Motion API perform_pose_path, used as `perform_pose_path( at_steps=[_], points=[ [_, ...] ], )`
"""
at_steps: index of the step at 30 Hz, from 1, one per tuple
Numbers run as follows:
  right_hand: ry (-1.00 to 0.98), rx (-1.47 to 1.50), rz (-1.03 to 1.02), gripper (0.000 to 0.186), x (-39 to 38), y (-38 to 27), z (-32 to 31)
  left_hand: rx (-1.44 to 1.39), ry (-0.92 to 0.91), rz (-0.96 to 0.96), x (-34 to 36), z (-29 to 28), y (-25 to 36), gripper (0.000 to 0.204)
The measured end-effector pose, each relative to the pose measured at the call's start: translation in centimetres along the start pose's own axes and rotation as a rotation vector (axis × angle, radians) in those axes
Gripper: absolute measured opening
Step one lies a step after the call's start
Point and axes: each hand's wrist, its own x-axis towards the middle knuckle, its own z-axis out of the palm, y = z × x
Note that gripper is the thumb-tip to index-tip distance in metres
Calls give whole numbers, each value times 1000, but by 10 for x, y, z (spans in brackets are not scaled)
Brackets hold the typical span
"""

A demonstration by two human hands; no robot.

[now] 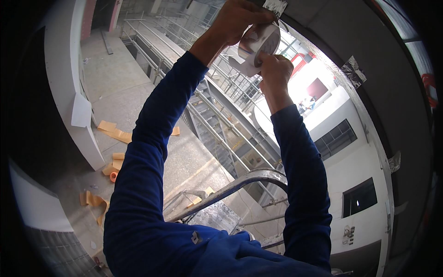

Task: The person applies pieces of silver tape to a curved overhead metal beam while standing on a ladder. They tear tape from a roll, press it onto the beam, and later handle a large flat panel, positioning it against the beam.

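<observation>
Both my arms, in blue sleeves, are raised overhead. A roll of silver foil tape (249, 39) hangs between my hands, with a loose pale strip (244, 65) below it. My left hand (233, 25) is closed at the roll's upper edge, its fingertips by a crinkled foil piece (274, 8) at the dark overhead surface (323, 23). My right hand (276, 76) is closed on the lower part of the roll.
A curved ladder rail (240, 182) is just below me. Scaffold railings (152, 55) border a drop beside the floor (106, 78), where yellow paper strips (120, 134) and an orange roll (114, 176) lie. A white wall with windows (337, 138) stands right.
</observation>
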Motion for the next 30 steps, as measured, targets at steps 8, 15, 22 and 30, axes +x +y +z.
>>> perform_pose_path(
  at_steps=[8, 15, 22, 30],
  points=[
    [25, -71, -98, 23, 15, -5, -6, 403, 313, 69, -5, 18, 4, 27],
    [40, -121, -168, 26, 31, -11, -8, 829, 463, 429, -2, 21, -21, 40],
    [65, -234, -210, 29, 50, -9, -10, 788, 406, 399, -3, 17, -17, 48],
    [64, -392, -299, 32, 66, -10, -20, 1021, 500, 514, 5, 16, -21, 54]
  ],
)
